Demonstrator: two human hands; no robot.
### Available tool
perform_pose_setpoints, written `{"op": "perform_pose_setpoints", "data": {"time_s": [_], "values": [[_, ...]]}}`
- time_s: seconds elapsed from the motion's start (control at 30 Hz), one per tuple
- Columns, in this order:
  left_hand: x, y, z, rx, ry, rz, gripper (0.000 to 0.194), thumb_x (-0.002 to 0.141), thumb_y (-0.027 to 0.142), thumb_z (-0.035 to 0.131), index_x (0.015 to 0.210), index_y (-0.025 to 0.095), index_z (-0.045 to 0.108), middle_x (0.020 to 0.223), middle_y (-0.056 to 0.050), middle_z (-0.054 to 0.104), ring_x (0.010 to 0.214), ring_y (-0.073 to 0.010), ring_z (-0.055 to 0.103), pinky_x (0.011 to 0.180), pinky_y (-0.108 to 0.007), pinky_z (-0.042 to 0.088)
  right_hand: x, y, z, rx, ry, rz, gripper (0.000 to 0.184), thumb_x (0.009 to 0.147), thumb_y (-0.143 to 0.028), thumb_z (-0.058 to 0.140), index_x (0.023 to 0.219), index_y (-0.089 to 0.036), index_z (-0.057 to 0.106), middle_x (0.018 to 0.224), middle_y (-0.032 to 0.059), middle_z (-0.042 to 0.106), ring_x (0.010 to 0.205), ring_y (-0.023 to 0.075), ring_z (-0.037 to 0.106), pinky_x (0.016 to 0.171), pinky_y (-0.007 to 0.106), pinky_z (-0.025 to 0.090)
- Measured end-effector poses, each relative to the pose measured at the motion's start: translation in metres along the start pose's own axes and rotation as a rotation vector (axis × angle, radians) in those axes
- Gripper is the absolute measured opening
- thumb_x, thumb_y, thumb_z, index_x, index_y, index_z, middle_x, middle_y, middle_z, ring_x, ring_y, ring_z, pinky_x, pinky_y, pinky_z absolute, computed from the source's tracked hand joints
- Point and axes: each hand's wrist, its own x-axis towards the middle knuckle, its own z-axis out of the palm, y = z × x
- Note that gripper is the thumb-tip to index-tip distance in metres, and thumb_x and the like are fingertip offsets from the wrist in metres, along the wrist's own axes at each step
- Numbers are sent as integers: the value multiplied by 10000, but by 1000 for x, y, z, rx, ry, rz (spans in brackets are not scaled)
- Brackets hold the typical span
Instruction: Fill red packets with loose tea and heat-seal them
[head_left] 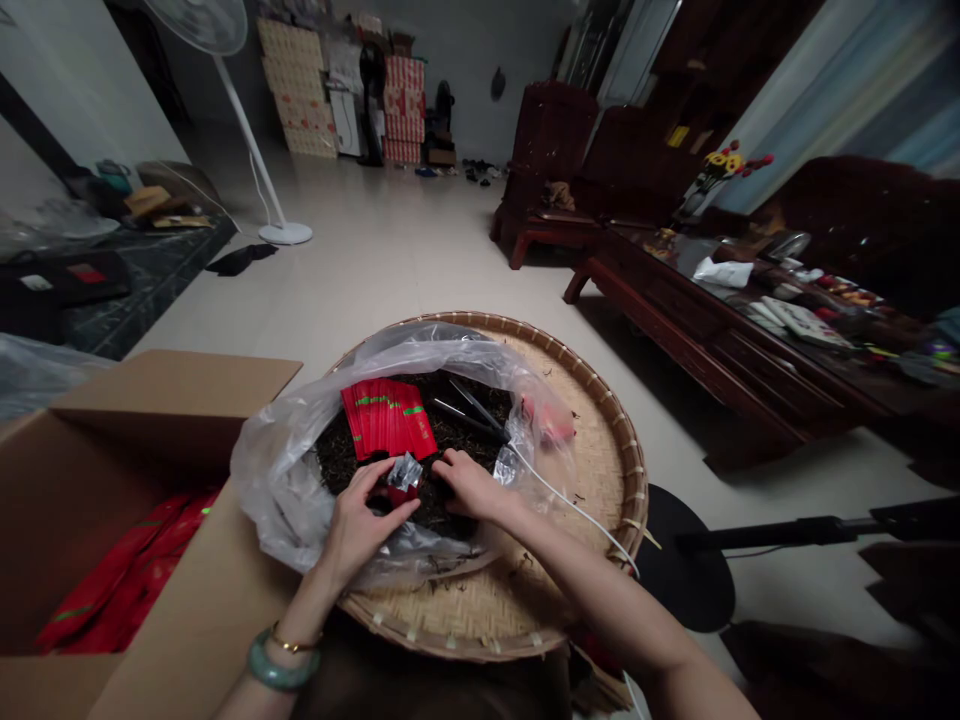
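Observation:
My left hand (361, 525) is closed round a small red packet (403, 478) with a silvery open mouth, held over a pile of dark loose tea leaves (450, 430). My right hand (466, 482) is curled with its fingertips down in the tea, right beside the packet. The tea lies in a clear plastic bag (285, 470) spread open on a round woven bamboo tray (600, 450). A fanned stack of red packets (386, 417) rests on the tea behind my hands. A dark pair of tongs (469, 410) lies on the tea to the right of the stack.
An open cardboard box (135, 480) at my left holds several red packets (112, 580). A white cable (570, 505) crosses the tray's right side. A dark wooden table (720, 330) with clutter stands at right. A standing fan (255, 150) is farther back on the pale floor.

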Motion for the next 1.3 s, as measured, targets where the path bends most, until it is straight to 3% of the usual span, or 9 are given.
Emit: {"op": "perform_pose_setpoints", "data": {"time_s": [0.33,0.4,0.5,0.63,0.73,0.83,0.97,1.13,1.3], "values": [[-1,-6,0,2,-3,38,461,712,380,729,1115,205,589,1105,-69,599,963,-200,604,742,-279,577,-2,16,5,847,348,167,327,571,-66,612,865,-202,568,859,-25,550,828,155,501,807,298,398],[0,-5,1,13,-4,58,448,719,371,725,1114,210,589,1101,-65,603,965,-197,604,742,-274,577,-6,15,5,1065,336,236,362,609,-101,582,955,-205,564,867,-22,576,794,146,535,774,295,430],[1,-3,3,27,-3,86,433,728,356,718,1116,215,590,1098,-62,607,969,-196,604,732,-265,577,-12,9,4,1736,267,356,415,592,-87,548,992,-196,562,838,-19,615,749,142,588,727,283,475],[2,-1,4,30,-3,106,426,728,340,718,1112,207,591,1087,-65,615,959,-197,608,723,-264,578,-17,0,-3,2316,178,390,264,669,-195,548,922,-131,587,812,66,665,809,204,641,732,334,529],[2,1,4,26,-17,111,418,728,324,718,1109,207,593,1088,-65,616,963,-195,607,721,-260,578,-15,-4,-6,2443,223,486,301,804,-351,479,912,-97,599,780,122,677,797,231,656,693,362,556],[1,2,5,19,-28,105,414,726,319,719,1106,208,597,1091,-65,615,961,-195,607,716,-260,578,-12,-5,-4,2494,295,521,267,872,-306,423,891,-103,595,790,124,685,777,203,666,627,301,566],[0,4,7,14,-43,92,417,726,331,716,1103,196,599,1100,-78,611,973,-210,602,730,-285,579,-11,-8,-1,2531,311,506,209,884,-228,426,948,-115,589,844,118,692,745,167,674,586,254,565],[-1,4,8,33,-60,96,432,725,343,719,1114,201,594,1103,-79,610,1001,-221,590,786,-320,569,-13,-14,-4,2551,343,548,227,884,-263,436,924,-115,603,837,114,697,845,204,681,703,347,585],[-1,3,10,40,-63,101,431,733,338,711,1120,196,586,1107,-86,607,998,-224,589,777,-327,570,-15,-17,-1,2565,390,504,167,846,-224,487,905,-133,614,914,108,704,867,159,673,744,281,570]]}}
